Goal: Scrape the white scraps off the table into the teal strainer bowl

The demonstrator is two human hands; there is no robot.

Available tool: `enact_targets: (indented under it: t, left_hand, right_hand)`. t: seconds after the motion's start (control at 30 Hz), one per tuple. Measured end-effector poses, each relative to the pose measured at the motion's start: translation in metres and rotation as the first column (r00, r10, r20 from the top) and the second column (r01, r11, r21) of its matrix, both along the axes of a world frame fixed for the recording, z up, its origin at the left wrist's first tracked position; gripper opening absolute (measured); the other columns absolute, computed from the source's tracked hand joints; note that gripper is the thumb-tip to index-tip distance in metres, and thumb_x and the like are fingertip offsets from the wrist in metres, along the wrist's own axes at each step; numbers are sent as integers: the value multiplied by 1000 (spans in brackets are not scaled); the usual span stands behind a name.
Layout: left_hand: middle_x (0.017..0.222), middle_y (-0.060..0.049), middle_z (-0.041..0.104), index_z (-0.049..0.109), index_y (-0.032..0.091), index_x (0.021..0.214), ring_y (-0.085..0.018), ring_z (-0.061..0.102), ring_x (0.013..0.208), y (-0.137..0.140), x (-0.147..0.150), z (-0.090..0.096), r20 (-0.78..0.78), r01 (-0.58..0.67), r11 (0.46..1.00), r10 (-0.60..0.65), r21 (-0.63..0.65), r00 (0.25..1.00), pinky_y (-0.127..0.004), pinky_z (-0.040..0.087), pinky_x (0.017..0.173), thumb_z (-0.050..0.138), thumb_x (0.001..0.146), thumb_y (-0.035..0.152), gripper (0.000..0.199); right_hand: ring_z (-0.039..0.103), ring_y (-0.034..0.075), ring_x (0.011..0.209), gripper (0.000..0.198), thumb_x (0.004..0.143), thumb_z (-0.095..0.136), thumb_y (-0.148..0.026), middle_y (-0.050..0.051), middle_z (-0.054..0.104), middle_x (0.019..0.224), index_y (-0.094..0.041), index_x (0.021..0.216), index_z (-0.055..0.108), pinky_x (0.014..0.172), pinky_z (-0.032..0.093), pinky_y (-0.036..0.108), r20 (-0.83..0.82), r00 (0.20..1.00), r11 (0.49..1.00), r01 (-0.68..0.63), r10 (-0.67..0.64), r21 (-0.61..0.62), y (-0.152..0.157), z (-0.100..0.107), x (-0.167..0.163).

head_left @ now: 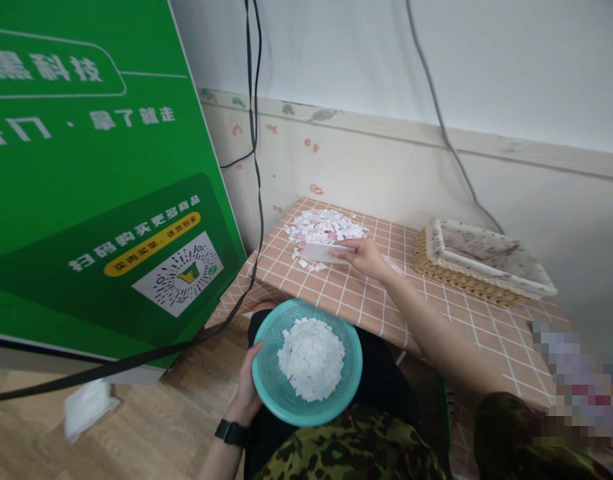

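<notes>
My left hand (247, 383) grips the left rim of a round teal plastic basket (355, 353), held over my lap just below the table edge. Many small white paper scraps (311, 360) lie heaped inside it. Over the table, my right hand (365, 257) pinches a flat white card (324, 253) between thumb and fingers. The card is at the near side of a pile of white and pinkish paper scraps (326, 225). A few loose scraps lie around the card's left end.
A cloth-lined wicker basket (466, 273) stands on the checked tablecloth (381, 307) at the right. A tall green panel (101, 200) rises at the left, with a black cable (256, 200) hanging before it. A white packet (89, 407) lies on the floor.
</notes>
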State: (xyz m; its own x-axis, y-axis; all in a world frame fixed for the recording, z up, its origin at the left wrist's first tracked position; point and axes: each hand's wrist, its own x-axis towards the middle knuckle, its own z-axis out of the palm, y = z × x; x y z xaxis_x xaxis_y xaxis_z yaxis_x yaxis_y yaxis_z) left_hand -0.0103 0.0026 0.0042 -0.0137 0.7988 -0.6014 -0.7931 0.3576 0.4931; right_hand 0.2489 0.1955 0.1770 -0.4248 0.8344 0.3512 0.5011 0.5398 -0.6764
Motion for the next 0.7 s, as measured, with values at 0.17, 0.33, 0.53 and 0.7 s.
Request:
enact_targets:
  t: [0.17, 0.33, 0.53, 0.7]
  left_hand:
    - [74, -5, 74, 69, 15, 82, -22, 67, 67, -1, -1, -3, -21, -7, 1000, 8, 5, 1000, -36, 52, 72, 65, 70, 29, 18]
    - [75, -5, 74, 69, 15, 82, -22, 67, 68, -1, -1, -4, -8, 0, 1000, 0, 15, 1000, -37, 51, 75, 65, 71, 31, 19]
    - [75, -5, 73, 69, 14, 83, -23, 67, 70, -1, 0, -2, 12, 25, 999, -25, 20, 1000, -37, 51, 75, 66, 71, 31, 21]
    - [74, -5, 73, 69, 15, 81, -21, 67, 68, -2, 0, -3, 10, 4, 1000, -4, 21, 1000, -35, 51, 74, 66, 71, 30, 19]
  right_hand:
    - [65, 17, 74, 20, 82, 58, -32, 3, 73, 84, -20, 91, 72, 68, 49, 28, 14, 1000, 1000, -25, 25, -13, -7, -7, -12]
    - [65, 16, 74, 21, 80, 61, -34, 3, 73, 84, -20, 90, 72, 67, 49, 27, 24, 998, 998, -53, 54, -36, -11, 1, 6]
    - [65, 19, 74, 22, 83, 56, -34, 5, 72, 86, -20, 90, 72, 67, 48, 31, 40, 981, 980, 188, -191, 67, -32, -6, 18]
    - [66, 20, 76, 21, 85, 53, -31, 4, 72, 92, -22, 93, 71, 66, 49, 30, 48, 986, 985, 158, -161, 69, -55, -13, 10]
